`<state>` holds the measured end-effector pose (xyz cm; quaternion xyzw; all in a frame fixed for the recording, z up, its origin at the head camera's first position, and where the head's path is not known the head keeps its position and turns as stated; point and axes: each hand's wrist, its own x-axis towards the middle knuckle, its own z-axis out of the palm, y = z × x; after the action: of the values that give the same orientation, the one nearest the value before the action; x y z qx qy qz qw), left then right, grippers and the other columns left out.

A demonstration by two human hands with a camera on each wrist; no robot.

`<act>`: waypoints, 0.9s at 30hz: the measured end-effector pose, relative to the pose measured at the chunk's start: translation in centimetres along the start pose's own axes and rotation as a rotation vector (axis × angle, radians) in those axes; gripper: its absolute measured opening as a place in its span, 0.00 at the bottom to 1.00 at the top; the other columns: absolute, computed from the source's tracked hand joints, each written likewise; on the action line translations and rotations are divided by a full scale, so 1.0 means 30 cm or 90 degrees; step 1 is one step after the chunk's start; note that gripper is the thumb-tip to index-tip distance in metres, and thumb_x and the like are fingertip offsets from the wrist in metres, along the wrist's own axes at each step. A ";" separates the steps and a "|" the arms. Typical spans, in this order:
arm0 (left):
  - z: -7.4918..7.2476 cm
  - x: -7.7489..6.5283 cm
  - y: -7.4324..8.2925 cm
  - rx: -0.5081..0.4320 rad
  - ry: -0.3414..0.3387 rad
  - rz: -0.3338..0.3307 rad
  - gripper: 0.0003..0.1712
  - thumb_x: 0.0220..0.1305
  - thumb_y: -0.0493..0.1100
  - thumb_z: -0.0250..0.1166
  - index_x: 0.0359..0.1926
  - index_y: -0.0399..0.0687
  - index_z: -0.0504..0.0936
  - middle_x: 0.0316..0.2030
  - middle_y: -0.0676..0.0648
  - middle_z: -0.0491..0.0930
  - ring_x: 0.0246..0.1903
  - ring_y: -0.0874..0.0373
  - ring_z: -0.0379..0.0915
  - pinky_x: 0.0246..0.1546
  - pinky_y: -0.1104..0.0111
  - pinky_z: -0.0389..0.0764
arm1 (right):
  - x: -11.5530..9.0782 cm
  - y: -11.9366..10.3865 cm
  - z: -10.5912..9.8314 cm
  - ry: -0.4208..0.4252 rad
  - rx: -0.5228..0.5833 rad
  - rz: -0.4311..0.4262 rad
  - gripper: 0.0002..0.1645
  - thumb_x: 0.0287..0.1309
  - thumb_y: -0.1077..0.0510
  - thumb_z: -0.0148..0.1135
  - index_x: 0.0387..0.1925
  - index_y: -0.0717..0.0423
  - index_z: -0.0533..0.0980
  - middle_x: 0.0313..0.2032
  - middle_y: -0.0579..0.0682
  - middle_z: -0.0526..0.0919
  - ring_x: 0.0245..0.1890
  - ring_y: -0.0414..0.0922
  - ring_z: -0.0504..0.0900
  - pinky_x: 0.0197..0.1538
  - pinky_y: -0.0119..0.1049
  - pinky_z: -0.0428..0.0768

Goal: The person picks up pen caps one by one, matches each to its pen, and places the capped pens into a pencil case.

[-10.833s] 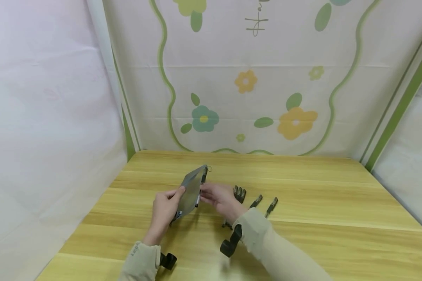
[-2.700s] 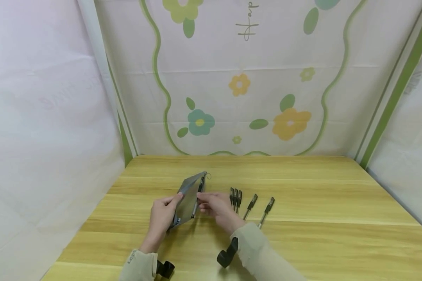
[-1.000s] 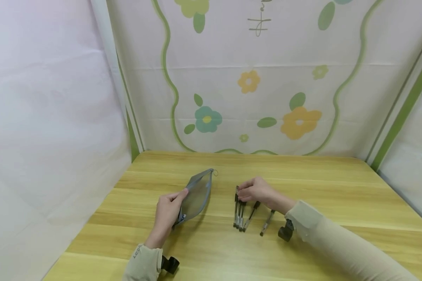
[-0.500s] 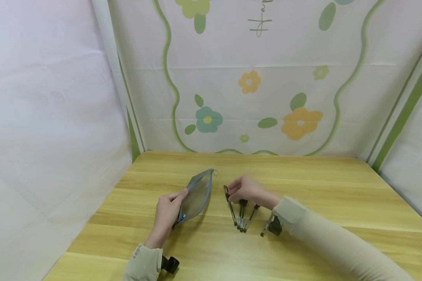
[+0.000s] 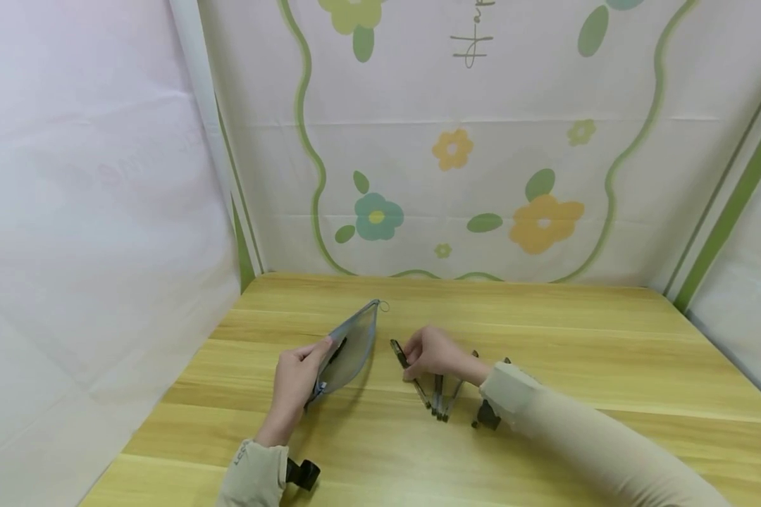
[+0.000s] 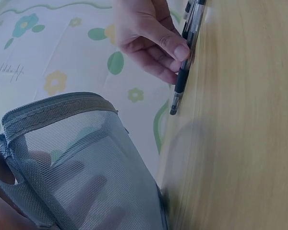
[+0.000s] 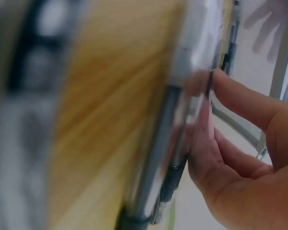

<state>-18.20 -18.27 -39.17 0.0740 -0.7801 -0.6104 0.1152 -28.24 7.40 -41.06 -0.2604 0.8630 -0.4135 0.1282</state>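
My left hand (image 5: pixel 299 373) grips a grey-blue mesh zip pouch (image 5: pixel 359 345) by its near left edge. The pouch is tilted over the table, with a dark pen-shaped streak showing at its mesh. To its right, my right hand (image 5: pixel 436 352) pinches a clear pen with a black grip and cap (image 6: pixel 182 79) between thumb and fingers. Beside that hand lie several similar pens (image 5: pixel 438 398), partly covered by the hand and sleeve. In the right wrist view, blurred pens (image 7: pixel 165 120) fill the foreground, and the mesh pouch stands beyond the fingers.
The wood-grain table (image 5: pixel 583 352) reaches back to a white flower-printed cloth (image 5: pixel 418 176). White cloth walls (image 5: pixel 101 211) rise at both sides. A black wrist camera (image 5: pixel 303 474) sits at the left cuff, and another (image 5: pixel 487 415) at the right cuff.
My right hand went from the pouch, where it held a pen, to the row of pens. It has drawn the leftmost pen left, towards the pouch. The left hand keeps its grip.
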 end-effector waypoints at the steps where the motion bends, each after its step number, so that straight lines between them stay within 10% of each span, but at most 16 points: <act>1: 0.000 0.000 0.001 -0.004 -0.002 0.000 0.23 0.67 0.56 0.64 0.47 0.41 0.87 0.54 0.42 0.80 0.59 0.45 0.71 0.60 0.47 0.69 | 0.001 0.002 -0.001 -0.003 0.005 0.002 0.25 0.40 0.65 0.81 0.42 0.69 0.81 0.30 0.50 0.83 0.29 0.43 0.81 0.35 0.36 0.83; 27: 0.002 -0.002 0.000 0.007 0.011 -0.003 0.19 0.68 0.55 0.63 0.41 0.44 0.90 0.52 0.44 0.81 0.51 0.49 0.75 0.53 0.55 0.72 | 0.007 0.009 0.010 -0.018 0.075 0.037 0.08 0.46 0.69 0.75 0.32 0.65 0.84 0.25 0.50 0.85 0.24 0.47 0.84 0.29 0.38 0.85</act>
<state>-18.17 -18.21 -39.19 0.0822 -0.7822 -0.6058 0.1201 -28.37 7.22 -41.45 -0.2327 0.8424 -0.4561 0.1677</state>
